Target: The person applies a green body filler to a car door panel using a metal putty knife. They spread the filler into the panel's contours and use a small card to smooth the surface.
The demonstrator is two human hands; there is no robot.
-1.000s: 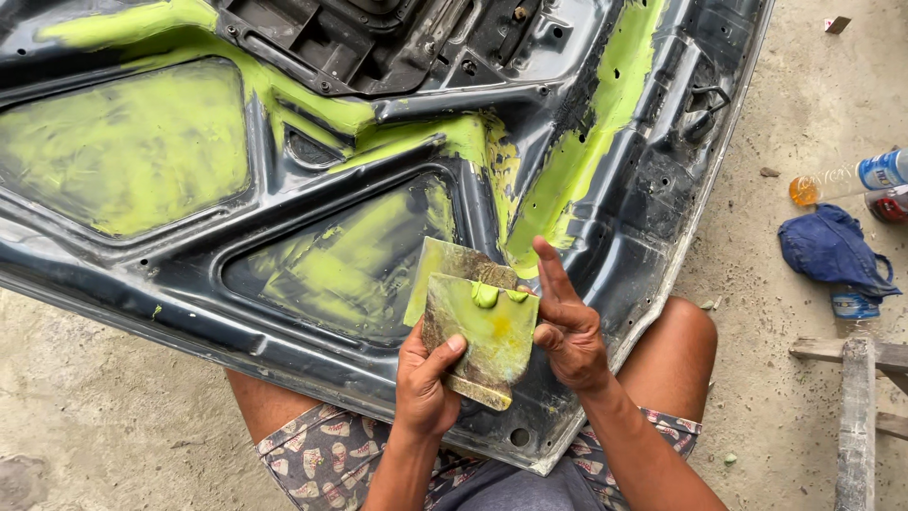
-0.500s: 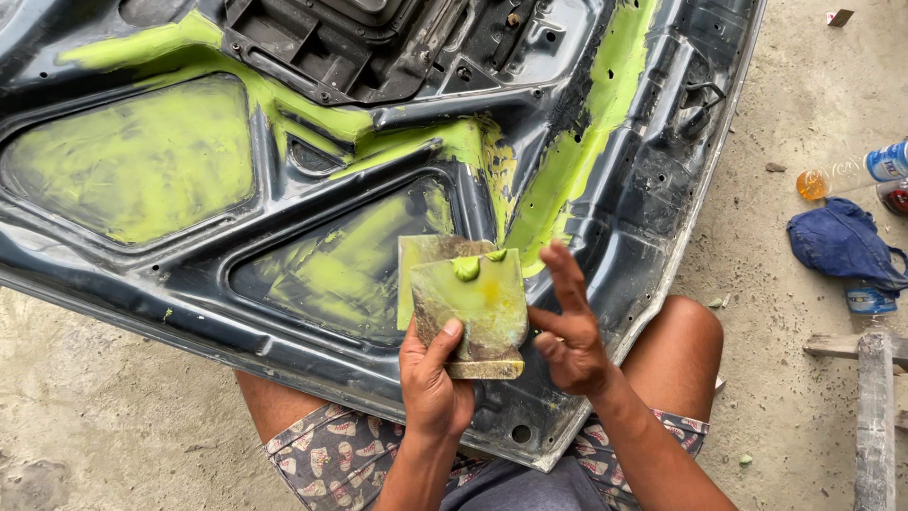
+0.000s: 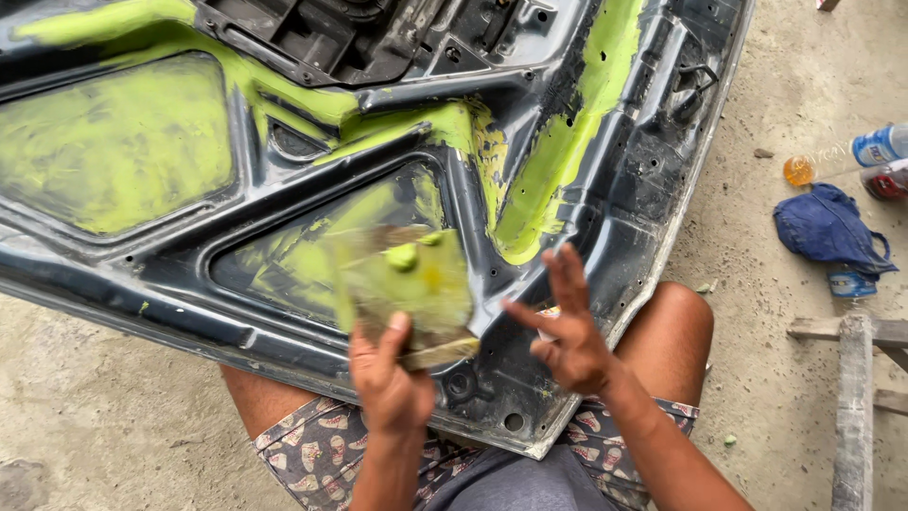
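The left hand (image 3: 390, 383) pinches a flat, putty-smeared scraper board (image 3: 411, 284) by its lower edge, thumb on top; a soft green blob sits near its upper edge. It hovers over the dark, ribbed metal panel (image 3: 653, 180) streaked with yellow-green filler. The right hand (image 3: 566, 331) is spread and empty. Half a second ago its fingers touched the board's edge; now they are apart, and the board looks motion-blurred.

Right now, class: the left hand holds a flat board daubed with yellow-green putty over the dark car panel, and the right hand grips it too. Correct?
Not quite. In the head view the right hand is open beside the board, not gripping it. The left hand alone holds it over the car panel.
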